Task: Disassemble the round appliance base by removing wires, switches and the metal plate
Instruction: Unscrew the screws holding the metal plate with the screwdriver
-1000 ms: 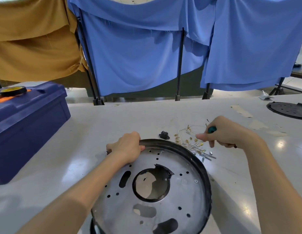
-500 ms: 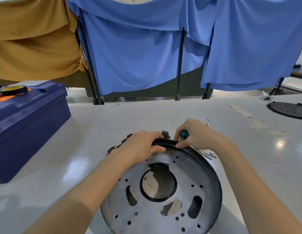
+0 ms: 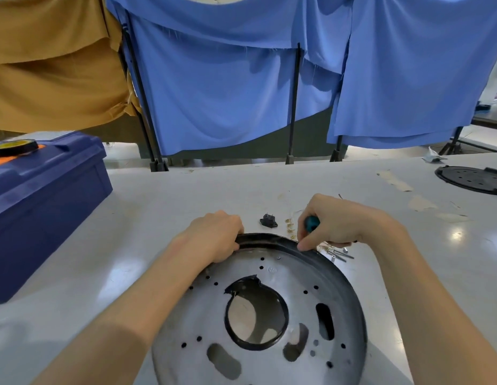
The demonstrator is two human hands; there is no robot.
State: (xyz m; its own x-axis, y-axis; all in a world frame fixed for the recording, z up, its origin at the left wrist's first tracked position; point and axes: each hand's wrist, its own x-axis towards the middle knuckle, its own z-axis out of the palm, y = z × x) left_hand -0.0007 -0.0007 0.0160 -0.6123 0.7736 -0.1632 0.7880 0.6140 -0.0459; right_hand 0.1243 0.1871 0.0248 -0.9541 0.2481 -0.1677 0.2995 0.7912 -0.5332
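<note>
base (image 3: pixel 346 276) on worktop (image 3: pixel 158 207), turned round since a second ago | left hand (image 3: pixel 214 237) grips far rim, fingers curled over it | right hand (image 3: pixel 341 223), come across from the wires (image 3: pixel 290 227), holds screwdriver (image 3: pixel 311 223), forefinger pressing rim | switch (image 3: pixel 268 219) and wires already out; plate (image 3: pixel 294 276) still seated, probably next

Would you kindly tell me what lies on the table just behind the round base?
A small black switch, brass terminals and silver screws. The right hand, holding a teal-handled tool, covers whatever else lies there.
</note>
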